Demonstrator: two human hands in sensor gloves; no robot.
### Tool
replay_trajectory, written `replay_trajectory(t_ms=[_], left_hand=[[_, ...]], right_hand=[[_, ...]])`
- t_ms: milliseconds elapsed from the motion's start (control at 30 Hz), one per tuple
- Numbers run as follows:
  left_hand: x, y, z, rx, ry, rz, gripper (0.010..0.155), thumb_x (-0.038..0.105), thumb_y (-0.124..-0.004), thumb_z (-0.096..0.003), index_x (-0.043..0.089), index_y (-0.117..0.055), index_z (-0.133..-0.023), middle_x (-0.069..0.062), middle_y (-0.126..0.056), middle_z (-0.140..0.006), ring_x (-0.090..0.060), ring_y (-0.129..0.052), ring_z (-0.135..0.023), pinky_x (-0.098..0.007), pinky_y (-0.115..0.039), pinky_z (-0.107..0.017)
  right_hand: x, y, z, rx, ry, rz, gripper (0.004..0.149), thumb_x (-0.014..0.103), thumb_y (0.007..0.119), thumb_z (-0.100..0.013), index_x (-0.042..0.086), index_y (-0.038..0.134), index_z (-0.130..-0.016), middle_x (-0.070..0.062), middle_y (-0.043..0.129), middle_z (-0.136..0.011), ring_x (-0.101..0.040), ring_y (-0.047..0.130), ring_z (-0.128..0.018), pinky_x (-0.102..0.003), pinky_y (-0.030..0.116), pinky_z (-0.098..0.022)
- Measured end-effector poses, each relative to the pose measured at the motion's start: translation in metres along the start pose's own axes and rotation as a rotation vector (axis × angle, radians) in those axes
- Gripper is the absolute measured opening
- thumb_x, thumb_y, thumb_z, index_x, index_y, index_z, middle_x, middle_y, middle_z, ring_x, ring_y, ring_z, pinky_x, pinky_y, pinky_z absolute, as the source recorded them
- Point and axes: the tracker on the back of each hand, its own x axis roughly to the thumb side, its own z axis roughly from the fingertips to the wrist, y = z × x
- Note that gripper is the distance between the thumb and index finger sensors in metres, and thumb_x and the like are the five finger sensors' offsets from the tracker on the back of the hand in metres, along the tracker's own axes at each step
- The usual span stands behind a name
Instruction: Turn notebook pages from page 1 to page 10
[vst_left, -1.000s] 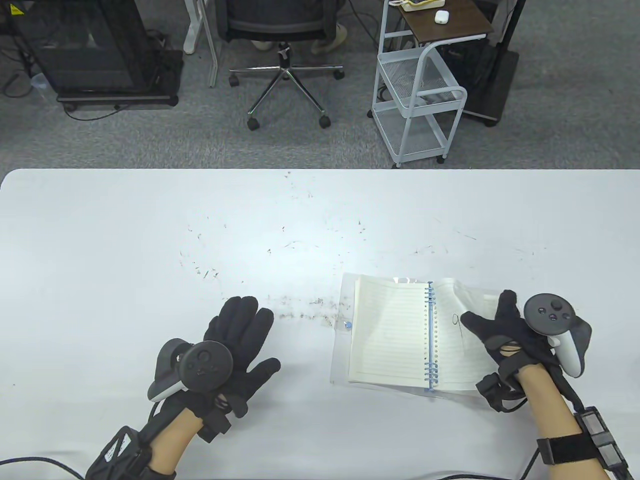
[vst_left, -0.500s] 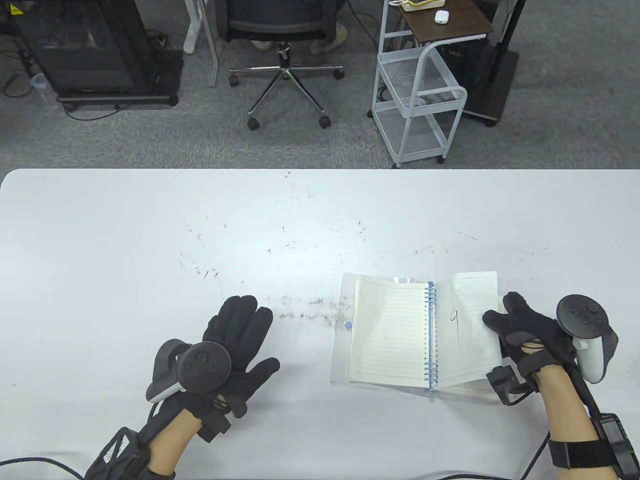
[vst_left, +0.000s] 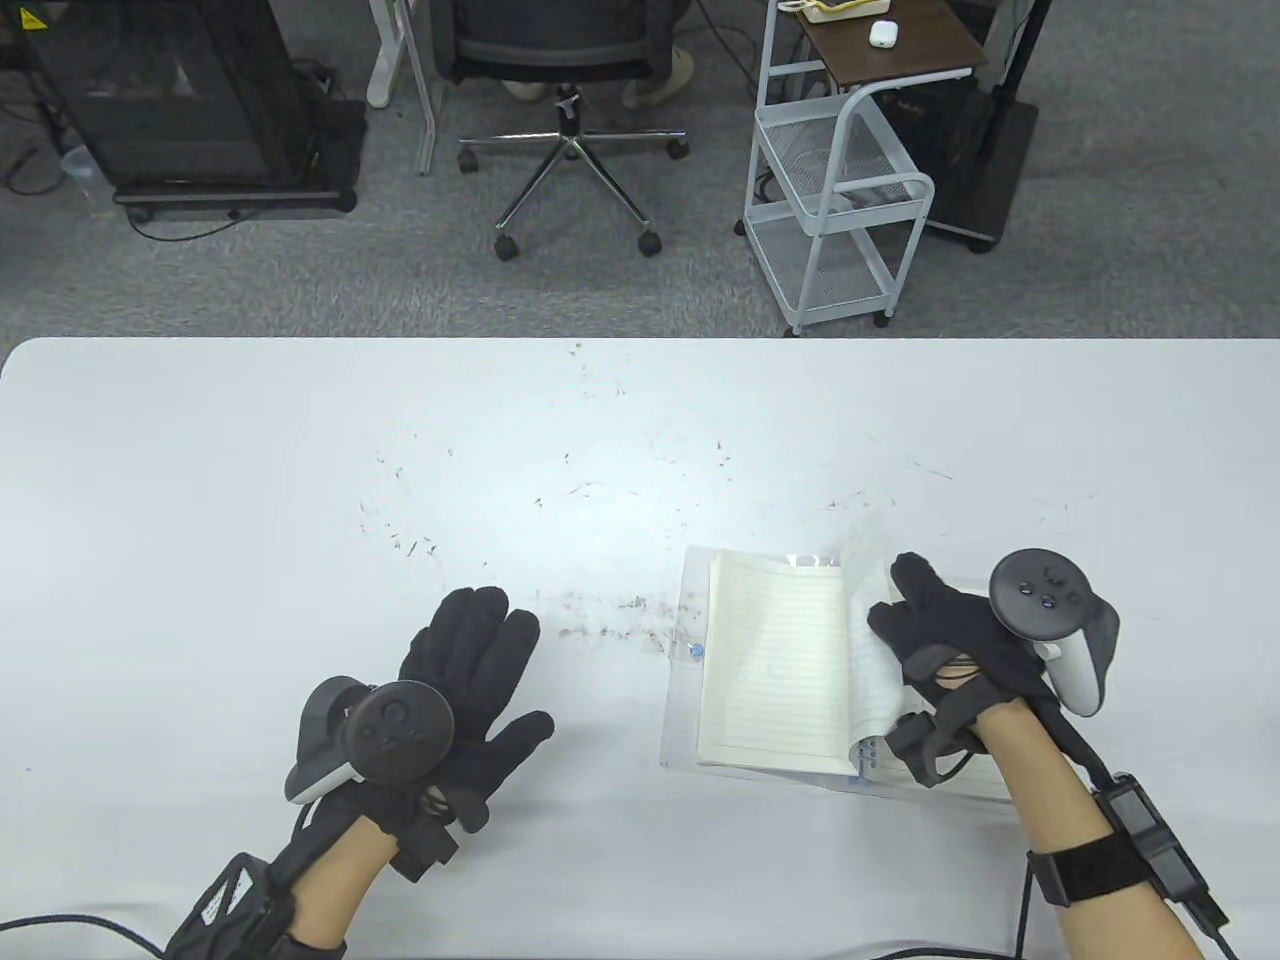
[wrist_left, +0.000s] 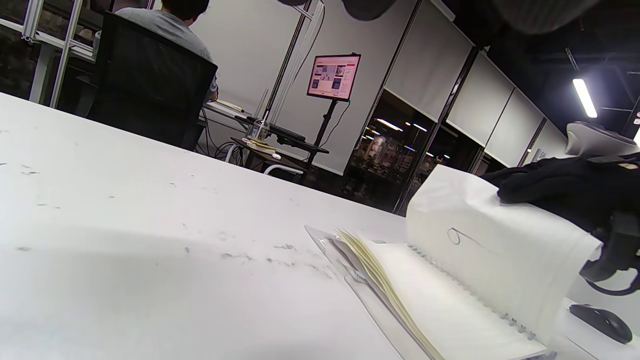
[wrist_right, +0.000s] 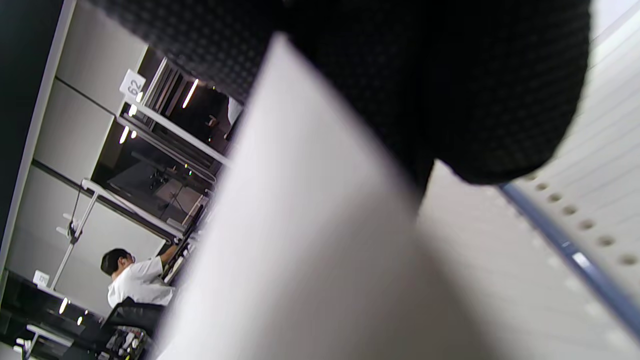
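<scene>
left grip flat, right grip pinching

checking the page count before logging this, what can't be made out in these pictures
- Page under the lifted page: table view, covered by that page and the right hand.
- Number on the lifted page: left wrist view, a handwritten mark, too curved to read surely.
- Right hand's fingers: right wrist view, blurred; the grip is unclear.
- Left hand: left wrist view, cut off by the top edge.

My right hand hides the notebook spine; the lifted page is blurred in my right wrist view.
</scene>
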Motion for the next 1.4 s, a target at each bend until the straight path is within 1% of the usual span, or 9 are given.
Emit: replay_trajectory(t_ms=[200, 367, 500, 667, 733, 833, 1167, 1267, 1400], left_hand=[[0.001, -0.001, 0.000, -0.008, -0.010, -0.002, 0.084, 0.068, -0.064, -0.0459, 0.025, -0.039, -0.114, -0.011, -0.025, -0.119, -0.048, -0.023, -0.114, -0.071, -0.039, -0.073], [0.002, -0.002, 0.000, -0.013, -0.012, 0.000, 0.084, 0.068, -0.064, -0.0459, 0.024, -0.039, -0.114, -0.011, -0.025, -0.119, -0.048, -0.023, -0.114, -0.071, -0.039, -0.073], [0.002, -0.002, 0.000, -0.014, -0.014, 0.001, 0.084, 0.068, -0.064, -0.0460, 0.024, -0.039, -0.114, -0.012, -0.025, -0.119, -0.048, -0.023, -0.114, -0.071, -0.039, -0.073], [0.002, -0.001, 0.000, -0.012, -0.013, 0.003, 0.084, 0.068, -0.064, -0.0458, 0.024, -0.039, -0.114, -0.011, -0.025, -0.119, -0.048, -0.023, -0.114, -0.071, -0.039, -0.073], [0.002, -0.001, 0.000, -0.010, -0.013, 0.003, 0.084, 0.068, -0.064, -0.0458, 0.024, -0.039, -0.114, -0.011, -0.025, -0.119, -0.048, -0.023, -0.114, -0.071, -0.039, -0.073], [0.002, 0.000, 0.000, -0.007, -0.012, 0.003, 0.084, 0.068, -0.064, -0.0459, 0.024, -0.039, -0.114, -0.011, -0.025, -0.119, -0.048, -0.023, -0.114, -0.071, -0.039, -0.073], [0.001, 0.000, -0.001, -0.011, 0.005, 0.001, 0.084, 0.068, -0.064, -0.0459, 0.024, -0.039, -0.114, -0.011, -0.025, -0.119, -0.048, -0.023, -0.114, -0.071, -0.039, -0.073], [0.001, 0.002, 0.000, -0.003, 0.005, 0.001, 0.084, 0.068, -0.064, -0.0459, 0.024, -0.039, -0.114, -0.011, -0.025, -0.119, -0.048, -0.023, -0.114, -0.071, -0.039, -0.073], [0.001, 0.003, 0.000, 0.004, 0.007, 0.001, 0.084, 0.068, -0.064, -0.0458, 0.024, -0.039, -0.114, -0.012, -0.025, -0.119, -0.048, -0.023, -0.114, -0.071, -0.039, -0.073]], right_hand=[[0.014, 0.043, -0.019, 0.048, -0.016, 0.164, 0.065, 0.026, 0.084, -0.046, -0.005, 0.049, -0.091, -0.020, 0.095, -0.069, -0.022, 0.113, -0.035, -0.042, 0.095, -0.025], [0.013, 0.078, -0.030, 0.091, -0.021, 0.286, 0.064, 0.025, 0.084, -0.046, -0.005, 0.049, -0.091, -0.020, 0.095, -0.068, -0.022, 0.113, -0.035, -0.042, 0.095, -0.025], [0.008, 0.098, -0.036, 0.120, -0.010, 0.339, 0.064, 0.025, 0.084, -0.046, -0.005, 0.051, -0.090, -0.020, 0.095, -0.068, -0.022, 0.113, -0.035, -0.042, 0.095, -0.025], [0.005, 0.110, -0.038, 0.137, -0.018, 0.413, 0.063, 0.026, 0.084, -0.046, -0.004, 0.052, -0.090, -0.021, 0.096, -0.068, -0.022, 0.113, -0.036, -0.042, 0.095, -0.026], [0.003, 0.112, -0.037, 0.146, -0.021, 0.404, 0.063, 0.028, 0.083, -0.046, -0.004, 0.052, -0.090, -0.021, 0.095, -0.069, -0.022, 0.113, -0.037, -0.042, 0.095, -0.026], [0.002, 0.114, -0.037, 0.165, -0.031, 0.387, 0.063, 0.036, 0.078, -0.049, -0.003, 0.052, -0.091, -0.023, 0.093, -0.071, -0.023, 0.112, -0.038, -0.042, 0.094, -0.027], [-0.001, 0.112, -0.036, 0.203, -0.028, 0.338, 0.065, 0.041, 0.075, -0.051, -0.003, 0.050, -0.092, -0.024, 0.090, -0.074, -0.024, 0.112, -0.040, -0.043, 0.093, -0.029], [0.001, 0.100, -0.032, 0.175, -0.020, 0.259, 0.068, 0.042, 0.076, -0.050, -0.003, 0.049, -0.092, -0.027, 0.088, -0.076, -0.030, 0.111, -0.041, -0.048, 0.091, -0.029], [0.011, 0.059, -0.020, 0.071, -0.081, 0.235, 0.070, 0.047, 0.076, -0.050, 0.000, 0.048, -0.094, -0.027, 0.086, -0.080, -0.034, 0.109, -0.047, -0.051, 0.089, -0.033]])
